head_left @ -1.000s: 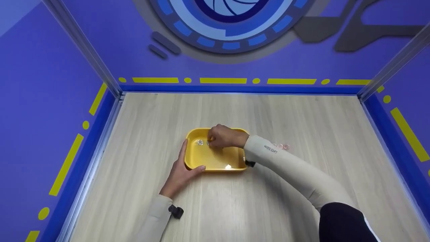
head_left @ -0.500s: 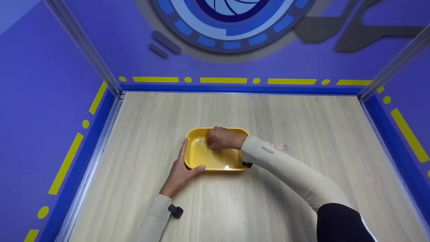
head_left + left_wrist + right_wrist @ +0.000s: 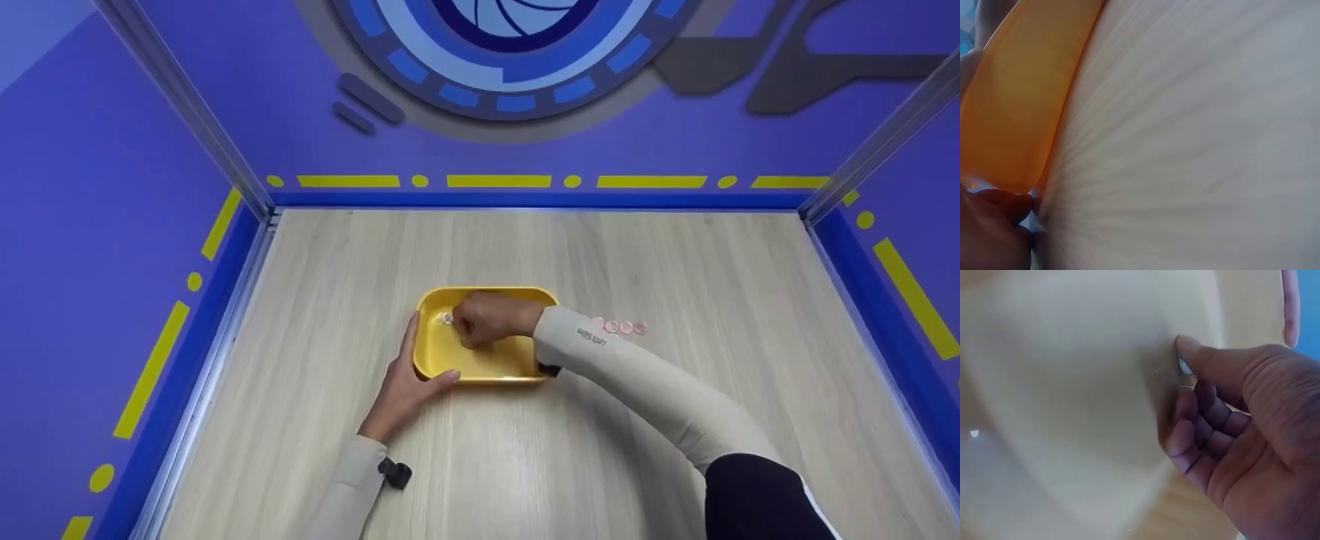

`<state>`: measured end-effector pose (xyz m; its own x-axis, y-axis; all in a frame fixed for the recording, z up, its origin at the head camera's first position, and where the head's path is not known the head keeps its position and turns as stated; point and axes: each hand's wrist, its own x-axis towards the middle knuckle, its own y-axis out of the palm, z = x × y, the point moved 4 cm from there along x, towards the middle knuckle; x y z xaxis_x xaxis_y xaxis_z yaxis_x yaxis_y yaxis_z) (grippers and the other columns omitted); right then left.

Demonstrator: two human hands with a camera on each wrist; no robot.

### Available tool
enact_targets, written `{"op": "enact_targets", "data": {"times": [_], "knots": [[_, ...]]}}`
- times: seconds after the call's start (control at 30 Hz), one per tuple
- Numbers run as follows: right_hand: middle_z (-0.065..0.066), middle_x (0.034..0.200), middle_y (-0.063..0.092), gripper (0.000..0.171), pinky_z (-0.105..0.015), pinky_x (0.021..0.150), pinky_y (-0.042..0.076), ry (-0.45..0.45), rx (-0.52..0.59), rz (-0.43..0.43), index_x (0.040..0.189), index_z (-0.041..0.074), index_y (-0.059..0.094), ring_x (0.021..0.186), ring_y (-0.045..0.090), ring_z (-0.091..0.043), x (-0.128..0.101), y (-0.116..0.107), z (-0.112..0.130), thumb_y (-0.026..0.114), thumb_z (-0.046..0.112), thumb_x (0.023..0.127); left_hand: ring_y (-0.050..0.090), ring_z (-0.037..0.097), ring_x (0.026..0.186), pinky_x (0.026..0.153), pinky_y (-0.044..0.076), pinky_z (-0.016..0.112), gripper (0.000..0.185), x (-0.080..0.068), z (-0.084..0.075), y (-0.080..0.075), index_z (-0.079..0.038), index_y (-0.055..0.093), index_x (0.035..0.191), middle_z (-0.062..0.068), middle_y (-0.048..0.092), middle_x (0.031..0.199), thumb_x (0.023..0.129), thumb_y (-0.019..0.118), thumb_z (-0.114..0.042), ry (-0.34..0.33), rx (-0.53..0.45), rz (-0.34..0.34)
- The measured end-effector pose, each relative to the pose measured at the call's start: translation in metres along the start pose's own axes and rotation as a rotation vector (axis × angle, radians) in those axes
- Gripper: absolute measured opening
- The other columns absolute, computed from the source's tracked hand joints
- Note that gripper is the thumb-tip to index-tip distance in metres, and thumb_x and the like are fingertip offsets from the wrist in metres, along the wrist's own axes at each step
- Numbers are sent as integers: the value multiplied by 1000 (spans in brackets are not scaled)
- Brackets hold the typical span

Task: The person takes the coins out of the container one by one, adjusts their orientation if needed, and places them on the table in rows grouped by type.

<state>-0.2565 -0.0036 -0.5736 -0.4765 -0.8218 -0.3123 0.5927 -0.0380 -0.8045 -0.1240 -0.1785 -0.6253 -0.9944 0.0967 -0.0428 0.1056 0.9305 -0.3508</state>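
Note:
My left hand (image 3: 403, 386) holds the near left corner of a yellow rectangular tub (image 3: 506, 380), thumb on the near rim and fingers along the left wall. In the left wrist view the tub's outer wall (image 3: 1019, 107) rises beside the fingertips. Inside the tub my right hand (image 3: 491, 319) reaches down with curled fingers. A small clear piece (image 3: 1185, 367) shows between its thumb and forefinger in the right wrist view, mostly hidden. Just left of that hand a small clear faceted piece (image 3: 448, 319) lies on the tub floor.
Several small pinkish discs (image 3: 626, 328) lie in a row on the wooden table (image 3: 675, 270), right of the tub and partly behind the right sleeve (image 3: 637, 375). Blue-purple panels (image 3: 480, 157) with yellow marks stand around the table.
My right hand has shifted left and slightly nearer inside the tub, close to the clear piece. More pink discs show past the sleeve. The left hand and tub stay put.

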Motion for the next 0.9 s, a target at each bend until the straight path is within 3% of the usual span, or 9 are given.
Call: {"op": "enact_targets", "data": {"times": [0.23, 0.5, 0.7, 0.9], "knots": [[4, 78, 61, 9, -23, 62, 44, -48, 3, -19, 97, 9, 68, 67, 55, -9, -4, -1, 3, 74, 4, 101, 56, 22, 143, 121, 40, 50, 123, 2, 0, 1, -39, 6, 178, 8, 47, 170, 90, 90, -51, 19, -1, 5], [1, 87, 66, 6, -26, 68, 48, -49, 98, -28, 107, 4, 74, 74, 57, -12, -15, -8, 1, 76, 8, 102, 55, 20, 145, 123, 39, 48, 124, 2, 2, 2, -40, 5, 178, 7, 46, 171, 89, 90, -52, -2, -4, 2], [1, 91, 67, 7, -28, 72, 49, -41, 185, -56, 106, 6, 73, 80, 58, -12, -26, -10, -7, 78, 10, 103, 57, 19, 140, 121, 40, 47, 124, 2, 1, 1, -41, 6, 178, 6, 51, 167, 88, 92, -52, -23, -3, 0], [0, 93, 71, 9, -28, 75, 52, -40, 202, -112, 104, 6, 74, 81, 60, -11, -41, -6, -13, 81, 11, 102, 60, 22, 135, 120, 40, 49, 124, 1, 0, 1, -38, 6, 178, 9, 56, 162, 89, 92, -49, -13, -6, -4]]}}
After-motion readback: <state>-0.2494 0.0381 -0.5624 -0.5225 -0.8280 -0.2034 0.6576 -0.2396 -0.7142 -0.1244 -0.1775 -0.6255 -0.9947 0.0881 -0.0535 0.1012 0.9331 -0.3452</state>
